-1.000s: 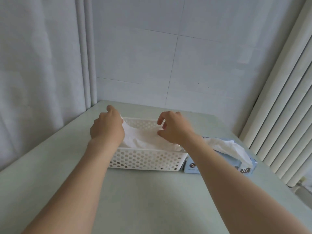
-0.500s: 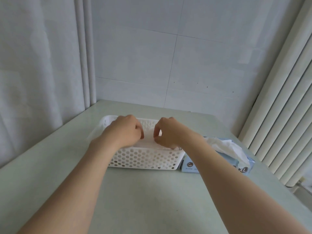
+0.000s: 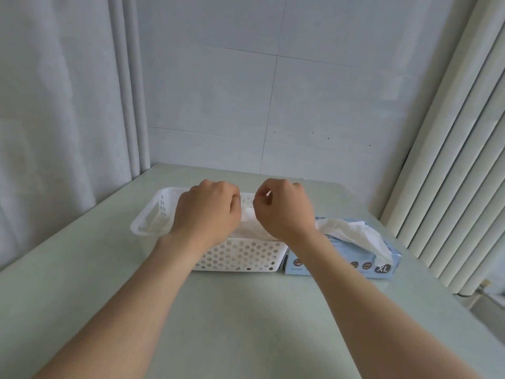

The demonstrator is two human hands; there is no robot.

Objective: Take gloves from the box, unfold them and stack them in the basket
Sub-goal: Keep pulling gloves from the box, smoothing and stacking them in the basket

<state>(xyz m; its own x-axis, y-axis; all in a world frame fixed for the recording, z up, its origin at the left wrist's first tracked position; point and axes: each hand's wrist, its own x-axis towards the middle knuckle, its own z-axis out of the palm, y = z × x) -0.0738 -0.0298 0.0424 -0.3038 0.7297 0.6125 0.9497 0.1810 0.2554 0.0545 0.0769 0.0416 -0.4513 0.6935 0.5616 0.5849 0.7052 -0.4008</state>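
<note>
Left hand [image 3: 206, 214]: mid-frame over the basket [image 3: 240, 255], knuckles up, fingers curled under
Right hand [image 3: 284, 212]: just beside the left, close but apart from it, fingers curled, thumb against forefinger
Grip: a bit of the top glove [image 3: 247, 214] shows between the two hands; I cannot tell whether either hand pinches it, as the fingertips are hidden
Gloves [image 3: 155, 224]: white pile lying in the basket, centre of frame, showing at its left end too
Box [image 3: 341, 265]: blue, just beside the basket's right end, right of centre; a glove [image 3: 355, 233] spills from its slot
Handling: likely almost weightless, thin, limp and clingy; it would crease, stick to itself, and might tear if yanked
Where to hold: probably the cuff edge, a light pinch at each corner, drawn apart to flatten; at the box, the loose end by the slot
Table [image 3: 246, 337]: pale green, bears basket and box
</note>
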